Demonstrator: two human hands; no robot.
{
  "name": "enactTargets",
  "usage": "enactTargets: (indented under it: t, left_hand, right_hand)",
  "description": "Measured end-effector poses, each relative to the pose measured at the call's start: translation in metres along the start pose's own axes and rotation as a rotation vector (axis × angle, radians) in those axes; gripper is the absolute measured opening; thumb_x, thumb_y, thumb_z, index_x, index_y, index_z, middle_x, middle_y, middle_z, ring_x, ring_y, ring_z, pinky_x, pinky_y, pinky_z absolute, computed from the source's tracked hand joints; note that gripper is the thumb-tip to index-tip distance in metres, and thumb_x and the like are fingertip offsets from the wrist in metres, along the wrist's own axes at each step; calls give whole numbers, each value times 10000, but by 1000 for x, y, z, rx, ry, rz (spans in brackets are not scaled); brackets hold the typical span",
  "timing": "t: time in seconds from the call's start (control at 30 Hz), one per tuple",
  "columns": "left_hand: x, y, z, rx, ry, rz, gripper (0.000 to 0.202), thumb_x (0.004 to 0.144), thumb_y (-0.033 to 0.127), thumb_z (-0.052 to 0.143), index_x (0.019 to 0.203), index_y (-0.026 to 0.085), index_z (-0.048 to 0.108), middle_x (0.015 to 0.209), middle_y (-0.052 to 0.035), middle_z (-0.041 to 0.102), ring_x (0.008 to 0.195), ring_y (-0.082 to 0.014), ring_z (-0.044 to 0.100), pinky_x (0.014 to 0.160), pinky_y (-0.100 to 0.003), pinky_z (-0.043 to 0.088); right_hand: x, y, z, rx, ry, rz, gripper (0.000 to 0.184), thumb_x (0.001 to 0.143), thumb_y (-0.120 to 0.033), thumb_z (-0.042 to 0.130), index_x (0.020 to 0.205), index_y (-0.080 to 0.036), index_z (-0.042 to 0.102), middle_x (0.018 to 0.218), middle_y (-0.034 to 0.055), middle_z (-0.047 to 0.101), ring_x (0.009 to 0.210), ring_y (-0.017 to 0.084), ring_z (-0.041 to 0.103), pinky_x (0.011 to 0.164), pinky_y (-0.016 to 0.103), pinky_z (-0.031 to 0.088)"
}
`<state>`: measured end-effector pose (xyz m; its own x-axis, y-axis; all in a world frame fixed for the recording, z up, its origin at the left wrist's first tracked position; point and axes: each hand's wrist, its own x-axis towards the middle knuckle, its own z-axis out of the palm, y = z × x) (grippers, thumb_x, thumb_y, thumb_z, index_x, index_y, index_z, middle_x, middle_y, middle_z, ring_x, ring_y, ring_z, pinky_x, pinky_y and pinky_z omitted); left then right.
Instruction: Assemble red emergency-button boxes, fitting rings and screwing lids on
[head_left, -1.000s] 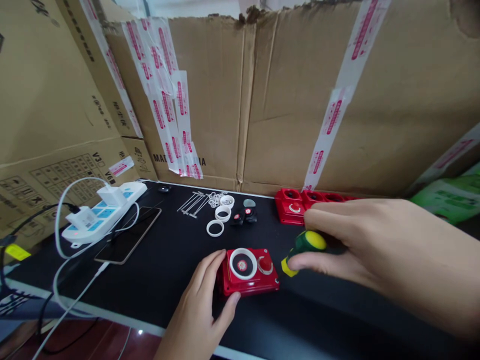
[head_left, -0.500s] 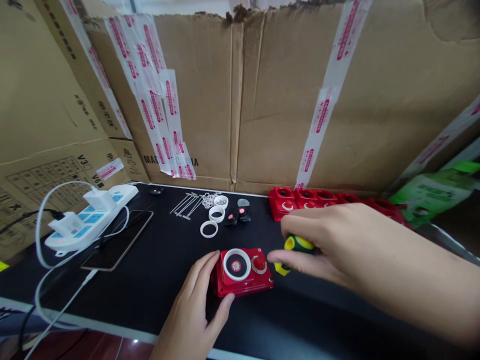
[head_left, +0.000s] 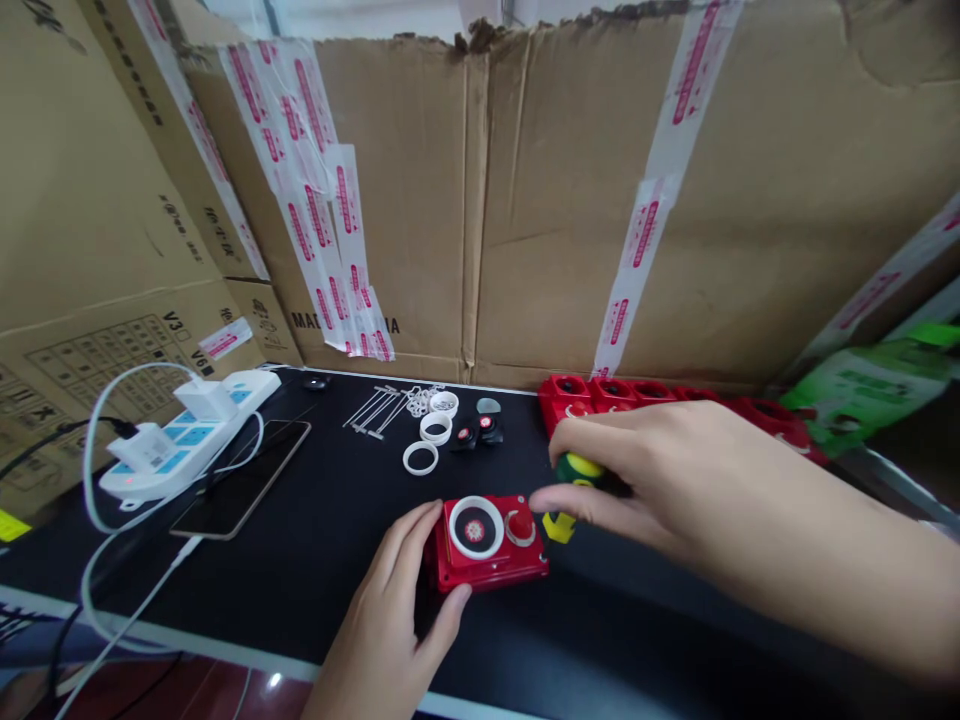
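A red box (head_left: 491, 578) lies on the black table with a white ring (head_left: 454, 545) around a black disc on its top and a small red knob (head_left: 520, 526) beside the ring. My left hand (head_left: 397, 600) grips the box's left end, thumb along the front side and fingers behind. My right hand (head_left: 637, 470) is closed around a green-and-yellow screwdriver (head_left: 580, 468), just right of the box. The yellow end of the tool is close to the box's right corner; whether its tip touches a screw there cannot be made out.
White rings (head_left: 420, 459), small black parts (head_left: 466, 436), metal rods (head_left: 375, 410) and a chain (head_left: 426, 402) lie behind the box. Several red boxes (head_left: 566, 400) line the cardboard wall. A phone (head_left: 244, 480) and power strip (head_left: 187, 430) are left; a green bottle (head_left: 862, 385) is right.
The screwdriver handle has turned a little in my right hand, which has shifted slightly left. My left hand keeps its hold on the red box.
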<state>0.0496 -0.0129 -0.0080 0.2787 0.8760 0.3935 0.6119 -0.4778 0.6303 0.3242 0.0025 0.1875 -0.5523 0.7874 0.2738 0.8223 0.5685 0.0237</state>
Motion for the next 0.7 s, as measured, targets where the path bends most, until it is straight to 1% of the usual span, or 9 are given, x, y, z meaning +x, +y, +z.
enactTargets:
  t: [0.1, 0.17, 0.23, 0.33, 0.43, 0.53, 0.6, 0.63, 0.7]
  left_hand:
    - [1, 2, -1, 2, 11, 2, 555, 1055, 297, 589, 1588, 303, 432, 1556, -137, 578, 1410, -327, 634, 1129, -496, 603]
    - [0, 1, 0, -1, 20, 3, 555, 1051, 299, 595, 1584, 304, 440, 1552, -134, 584, 1404, -326, 640, 1122, -491, 609]
    - [0, 0, 2, -6, 25, 2, 562, 1052, 305, 597, 1590, 310, 435, 1555, -132, 584, 1406, -326, 639, 1121, -486, 609]
    - [-2, -2, 4, -7, 19, 1, 572, 1063, 313, 587, 1608, 318, 413, 1569, -134, 570, 1424, -326, 623, 1132, -491, 600]
    - [-3, -4, 5, 1, 13, 1, 577, 1072, 313, 571, 1621, 316, 394, 1583, -141, 553, 1436, -332, 610, 1141, -509, 592]
    - [-3, -4, 5, 9, 14, -8, 586, 1077, 301, 549, 1637, 314, 379, 1602, -145, 531, 1451, -337, 594, 1148, -522, 584]
    - [-3, -4, 5, 13, 19, -9, 591, 1077, 293, 543, 1643, 310, 373, 1610, -150, 522, 1458, -340, 587, 1150, -525, 582]
    - [-3, -4, 5, 15, 16, -5, 596, 1076, 289, 545, 1645, 306, 369, 1610, -153, 520, 1460, -341, 585, 1151, -525, 582]
    - [-3, -4, 5, 18, 15, 6, 605, 1069, 278, 554, 1645, 299, 369, 1603, -159, 527, 1460, -341, 587, 1151, -520, 583]
  right_hand:
    - [-3, 3, -1, 26, -16, -4, 443, 1054, -663, 551, 1132, -246, 675, 1053, 67, 761, 770, 241, 731, 629, 350, 495]
    - [-5, 7, -8, 131, -40, -74, 362, 1075, -516, 602, 1355, -287, 621, 1328, 75, 710, 1001, 249, 754, 777, 347, 561]
    - [-5, 11, -16, 272, -131, -148, 251, 1089, -316, 585, 1335, -330, 637, 1379, 28, 682, 1119, 211, 728, 874, 301, 564]
    - [1, 10, -19, 338, -205, -179, 193, 1065, -189, 581, 1143, -326, 693, 1244, -4, 707, 1032, 178, 718, 821, 269, 542]
    - [7, 6, -7, 175, -143, -105, 93, 1077, -308, 602, 1025, -274, 672, 1069, 29, 721, 839, 207, 706, 709, 324, 499]
    - [9, 3, 6, -4, -78, 4, 299, 1087, -508, 565, 954, -252, 642, 860, 41, 713, 700, 242, 692, 634, 357, 442]
    - [6, 5, 8, -23, -76, 49, 394, 1063, -613, 560, 919, -255, 640, 779, 33, 706, 639, 245, 683, 601, 356, 422]
    - [4, 8, 6, 5, -75, 56, 403, 1045, -643, 578, 946, -261, 656, 803, 33, 724, 650, 246, 693, 605, 355, 438]
    - [-1, 12, -3, 120, -84, 8, 336, 1030, -608, 635, 1122, -289, 687, 1012, 41, 778, 800, 255, 749, 691, 359, 521]
